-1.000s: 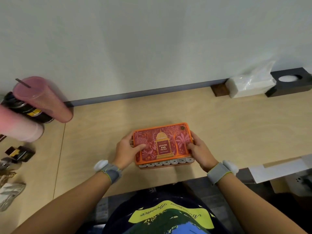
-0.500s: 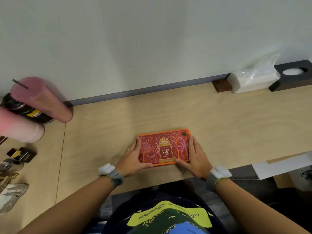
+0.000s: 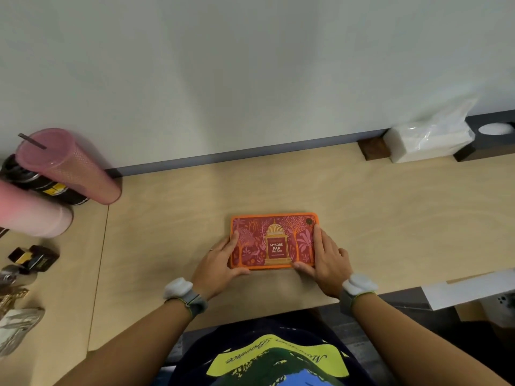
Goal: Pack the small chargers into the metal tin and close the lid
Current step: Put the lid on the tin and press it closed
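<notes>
Head view: the metal tin (image 3: 274,240) is lying flat near the front edge of the wooden desk (image 3: 390,218), lid on. The left hand (image 3: 216,264) and right hand (image 3: 326,257) are pressing its ends with straight fingers. No chargers are showing, so the packing looks done, with only the final press-down likely remaining. The lid is reading "MYSORE PAK TRILOGY".

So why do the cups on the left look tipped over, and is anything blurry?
Head view: the wide-angle lens bends the edges, so the pink tumbler seems to lean outward; the tin in the middle is sharp, its label readable; lighting is soft, and shadows on the table are faint.
</notes>
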{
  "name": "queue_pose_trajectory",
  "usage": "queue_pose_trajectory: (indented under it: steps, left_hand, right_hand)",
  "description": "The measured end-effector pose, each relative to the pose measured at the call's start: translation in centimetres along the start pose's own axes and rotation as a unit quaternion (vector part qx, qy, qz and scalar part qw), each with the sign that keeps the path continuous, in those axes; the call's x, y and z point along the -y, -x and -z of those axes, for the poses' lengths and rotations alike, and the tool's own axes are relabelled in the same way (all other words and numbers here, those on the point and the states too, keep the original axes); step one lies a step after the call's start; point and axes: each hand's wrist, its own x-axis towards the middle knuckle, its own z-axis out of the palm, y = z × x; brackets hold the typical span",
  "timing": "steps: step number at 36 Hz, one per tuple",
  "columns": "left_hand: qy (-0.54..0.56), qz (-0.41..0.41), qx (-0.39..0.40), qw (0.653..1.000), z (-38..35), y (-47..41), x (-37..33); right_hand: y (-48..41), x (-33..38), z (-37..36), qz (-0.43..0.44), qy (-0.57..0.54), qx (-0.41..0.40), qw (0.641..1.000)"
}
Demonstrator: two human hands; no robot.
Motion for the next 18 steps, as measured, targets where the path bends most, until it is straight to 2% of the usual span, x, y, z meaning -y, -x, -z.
queue_pose_trajectory:
  steps: [3, 6, 10, 18]
  left_hand:
    - [0.035, 0.027, -0.091, 0.995, 0.2, -0.8, -0.7]
    - [0.06, 0.06, -0.135, 0.987, 0.7, -2.2, -1.5]
    - [0.08, 0.091, -0.164, 0.979, 2.3, -5.2, -2.2]
    - [0.116, 0.125, -0.193, 0.966, 5.5, -11.0, -2.2]
  right_hand:
    - [-2.4, 0.8, 1.1, -0.029, -0.029, -0.008, 0.999]
    - [-5.4, 2.2, 2.9, -0.074, -0.119, 0.0, 0.99]
    - [-9.2, 4.7, 4.8, -0.114, -0.222, -0.024, 0.968]
    - [-14.1, 6.6, 7.0, -0.101, -0.237, -0.02, 0.966]
